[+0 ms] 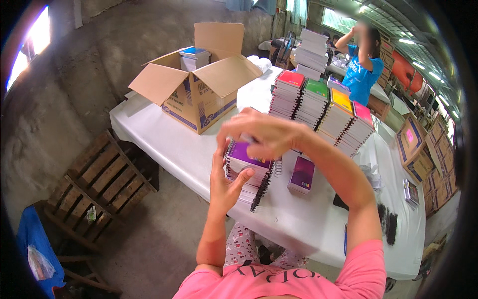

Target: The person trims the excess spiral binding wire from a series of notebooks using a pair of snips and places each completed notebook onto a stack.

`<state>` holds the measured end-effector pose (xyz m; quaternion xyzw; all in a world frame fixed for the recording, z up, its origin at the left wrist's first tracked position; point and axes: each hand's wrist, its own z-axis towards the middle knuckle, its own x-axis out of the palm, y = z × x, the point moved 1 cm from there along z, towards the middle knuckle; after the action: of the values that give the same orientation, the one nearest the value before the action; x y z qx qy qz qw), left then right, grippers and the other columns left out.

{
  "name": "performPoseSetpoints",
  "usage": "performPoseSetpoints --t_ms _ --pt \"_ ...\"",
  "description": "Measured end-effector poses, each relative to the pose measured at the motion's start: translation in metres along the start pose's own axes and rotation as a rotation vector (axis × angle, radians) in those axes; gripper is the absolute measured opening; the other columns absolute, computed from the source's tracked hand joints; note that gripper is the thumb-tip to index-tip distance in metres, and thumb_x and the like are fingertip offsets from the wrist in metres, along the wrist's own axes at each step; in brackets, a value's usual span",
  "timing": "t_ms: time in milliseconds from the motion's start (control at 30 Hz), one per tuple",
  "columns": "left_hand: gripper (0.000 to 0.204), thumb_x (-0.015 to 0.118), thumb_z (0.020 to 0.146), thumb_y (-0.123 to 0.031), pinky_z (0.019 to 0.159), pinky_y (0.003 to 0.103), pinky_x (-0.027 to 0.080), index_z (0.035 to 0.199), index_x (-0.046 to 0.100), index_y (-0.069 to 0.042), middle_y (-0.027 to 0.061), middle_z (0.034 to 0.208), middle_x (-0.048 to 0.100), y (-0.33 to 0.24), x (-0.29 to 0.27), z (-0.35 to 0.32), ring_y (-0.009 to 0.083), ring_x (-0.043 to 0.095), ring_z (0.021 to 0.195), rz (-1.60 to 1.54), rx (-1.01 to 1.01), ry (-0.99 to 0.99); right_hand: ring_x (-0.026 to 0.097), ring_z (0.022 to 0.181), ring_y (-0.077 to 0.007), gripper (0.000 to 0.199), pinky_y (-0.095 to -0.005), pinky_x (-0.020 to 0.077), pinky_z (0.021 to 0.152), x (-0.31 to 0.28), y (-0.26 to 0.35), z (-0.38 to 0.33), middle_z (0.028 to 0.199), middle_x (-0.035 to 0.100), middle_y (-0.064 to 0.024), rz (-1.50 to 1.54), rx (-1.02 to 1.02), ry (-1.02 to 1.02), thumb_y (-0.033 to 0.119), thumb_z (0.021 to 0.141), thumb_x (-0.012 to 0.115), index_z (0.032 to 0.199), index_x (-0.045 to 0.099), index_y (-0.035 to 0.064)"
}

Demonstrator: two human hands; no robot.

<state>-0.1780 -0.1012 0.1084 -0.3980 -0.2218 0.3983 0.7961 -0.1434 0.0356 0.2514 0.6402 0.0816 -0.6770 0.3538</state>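
A stack of purple-covered spiral notebooks [249, 169] stands on the white-covered table in front of me, with black coil binding along its right side. My left hand [223, 182] is wrapped round the stack's near left corner, thumb on the front and fingers up its left side. Just above the top cover is my right hand [271, 134], its fingers curled and smeared by motion. Something small and greyish shows between them, too blurred to name. To the right of the stack lies a small purple-covered pad block [301, 174], and loose black coils show between the two.
An open cardboard box [199, 99] holding blue-topped pads stands at the back left of the table [149, 129]. Tall red, green, yellow and pink notebook stacks [318, 107] rise behind my right arm. Black coils [388, 224] lie at right. A person in blue [359, 74] stands beyond.
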Motion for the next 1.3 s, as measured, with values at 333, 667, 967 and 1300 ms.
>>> performPoseSetpoints --t_ms 333,667,967,1300 --pt "0.057 0.062 0.089 -0.026 0.08 0.025 0.045 0.136 0.041 -0.003 0.0148 0.123 0.055 -0.008 0.011 0.004 0.0156 0.056 0.096 -0.167 -0.087 -0.063 0.044 0.12 -0.0253 0.057 -0.0373 0.0294 0.103 0.069 -0.06 -0.081 0.121 0.051 -0.015 0.232 0.453 -0.845 0.045 0.094 0.048 0.138 0.038 0.0098" --pt "0.068 0.048 0.093 -0.047 0.104 0.038 0.033 0.137 0.031 0.001 0.0175 0.136 0.042 -0.002 0.011 -0.006 0.0268 0.04 0.126 0.054 0.176 -0.311 0.049 0.11 -0.0301 0.067 -0.0393 0.0389 0.096 0.114 -0.109 -0.176 0.117 0.052 -0.0198 0.153 0.99 -1.114 0.046 0.087 0.058 0.14 0.034 0.0132" --pt "0.026 0.073 0.073 -0.02 0.09 0.043 0.044 0.098 0.068 -0.02 0.0058 0.115 0.053 -0.057 0.069 -0.093 0.0234 0.054 0.103 -0.169 0.975 0.289 0.065 0.089 -0.0303 0.063 -0.0381 0.0501 0.079 0.207 -0.103 -0.281 0.097 0.066 -0.0199 0.339 1.652 -0.888 0.043 0.062 0.081 0.104 0.064 -0.0016" --pt "0.066 0.063 0.087 -0.022 0.096 0.037 0.038 0.136 0.029 0.005 0.0195 0.133 0.038 0.099 0.179 -0.09 0.029 0.043 0.118 -0.077 -0.362 0.292 0.062 0.066 -0.0224 0.036 -0.034 0.0492 0.061 0.19 -0.049 -0.252 0.073 0.063 -0.0097 0.11 1.414 -1.289 0.018 0.065 0.082 0.085 0.056 0.0041"
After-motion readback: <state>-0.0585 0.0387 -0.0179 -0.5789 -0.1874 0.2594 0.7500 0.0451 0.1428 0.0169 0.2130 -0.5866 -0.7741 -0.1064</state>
